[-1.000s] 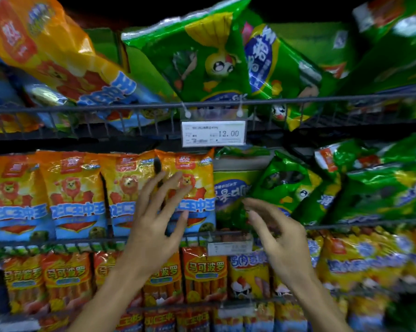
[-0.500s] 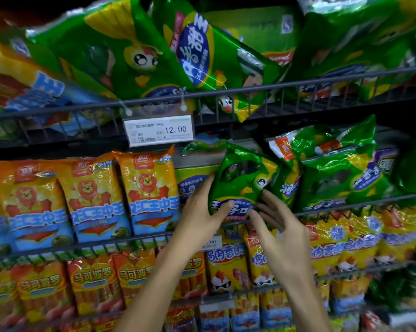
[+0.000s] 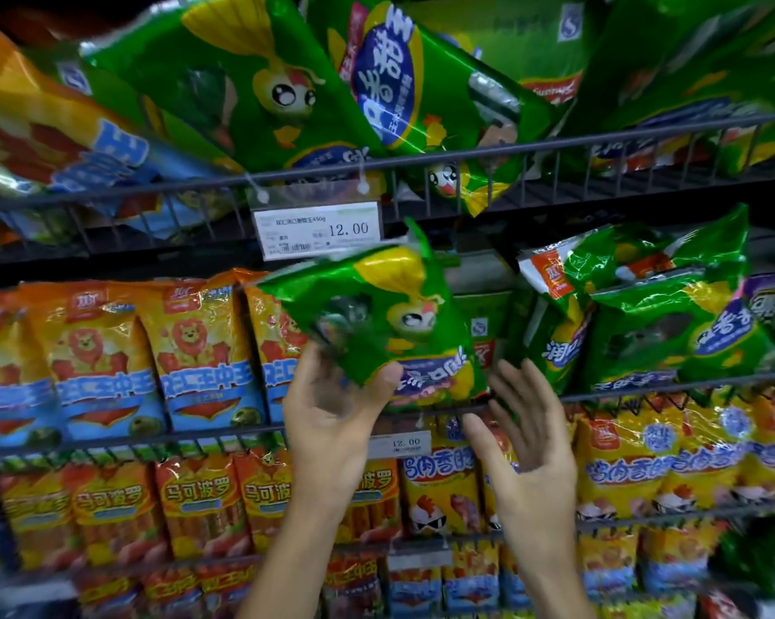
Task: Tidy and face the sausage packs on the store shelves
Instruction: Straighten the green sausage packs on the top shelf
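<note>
My left hand (image 3: pixel 332 417) grips the lower corner of a green sausage pack (image 3: pixel 377 323), thumb on its front, holding it tilted before the middle shelf's wire rail (image 3: pixel 644 390). My right hand (image 3: pixel 528 435) hangs open just beside it, fingers spread. The price tag (image 3: pixel 318 230) above reads 12.00 and 450g; the pack's blue label is too blurred to read, perhaps from motion.

Both bare forearms reach up from below, the left hand (image 3: pixel 332 404) palm toward the camera with its thumb pressed over the lower edge of a green pack (image 3: pixel 377 323), the right hand (image 3: pixel 524 435) just beside it, fingers spread and straight, holding nothing.
</note>
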Tool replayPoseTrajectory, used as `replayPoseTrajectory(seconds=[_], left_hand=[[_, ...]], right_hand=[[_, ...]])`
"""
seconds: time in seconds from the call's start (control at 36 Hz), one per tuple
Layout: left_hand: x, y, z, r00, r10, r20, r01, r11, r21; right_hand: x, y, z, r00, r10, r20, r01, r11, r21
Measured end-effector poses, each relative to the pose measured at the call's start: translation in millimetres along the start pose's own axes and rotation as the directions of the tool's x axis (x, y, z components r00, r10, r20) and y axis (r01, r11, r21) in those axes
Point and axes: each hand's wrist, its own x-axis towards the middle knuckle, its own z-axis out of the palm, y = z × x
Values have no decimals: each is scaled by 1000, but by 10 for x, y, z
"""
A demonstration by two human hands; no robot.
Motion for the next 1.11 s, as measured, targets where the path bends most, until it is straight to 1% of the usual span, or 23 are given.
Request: replayPoseTrajectory(seconds=[0.08,0.17,0.22,0.25,0.31,0.36,0.44,0.53,0.58,0.64,0.72,0.81,0.83,0.89,0.92,0.97,1.06,1.11], left_hand=[[-89,44,9,985,-156,-78,137,968,-210],[-208,39,20,953,-281,-115,214,890,-404],[-279,40,19,937,-328,-117,239,851,-468],[-313,35,10,931,-347,-113,255,840,-480],[-364,28,-26,918,-386,-92,298,824,-482],[-387,9,-86,912,-406,-63,332,818,-470],[-394,-2,-233,903,-428,-28,365,801,-476],[-383,-48,-468,880,-475,-16,381,725,-573],[-377,-94,-623,876,-481,-37,373,723,-581],[-364,-96,-750,880,-473,-47,385,766,-515],[-358,-109,-929,878,-478,-24,442,827,-347],[-363,-81,-1049,845,-534,10,523,824,-217],[-362,-60,-1076,846,-530,57,531,830,-170],[-348,2,-1111,850,-485,206,506,860,-64],[-344,25,-1128,834,-487,259,507,862,-13],[-339,40,-1172,779,-535,328,544,836,72],[-355,3,-1200,693,-576,433,563,808,174],[-386,-31,-1147,664,-570,484,541,813,215]], right_hand=[[-53,8,89,990,137,13,-138,983,124],[-104,20,181,952,302,57,-306,913,269],[-155,16,260,922,365,128,-386,868,313],[-182,9,298,916,374,145,-401,850,343],[-219,-33,364,918,372,140,-396,821,411],[-225,-82,414,934,332,130,-353,815,459],[-193,-161,430,943,327,58,-307,791,530],[-144,-238,408,940,335,-58,-259,816,517],[-121,-287,387,938,323,-123,-225,841,492],[-101,-330,359,937,312,-161,-198,847,493],[-61,-391,333,939,281,-198,-159,865,476],[-41,-404,317,942,266,-206,-154,886,437],[-33,-390,311,942,264,-209,-157,894,419],[-9,-400,311,944,261,-199,-174,912,371],[4,-404,304,946,265,-186,-185,914,362],[31,-413,292,945,283,-162,-217,916,338],[31,-425,304,959,248,-140,-223,959,174],[17,-430,317,970,208,-125,-198,976,88]])
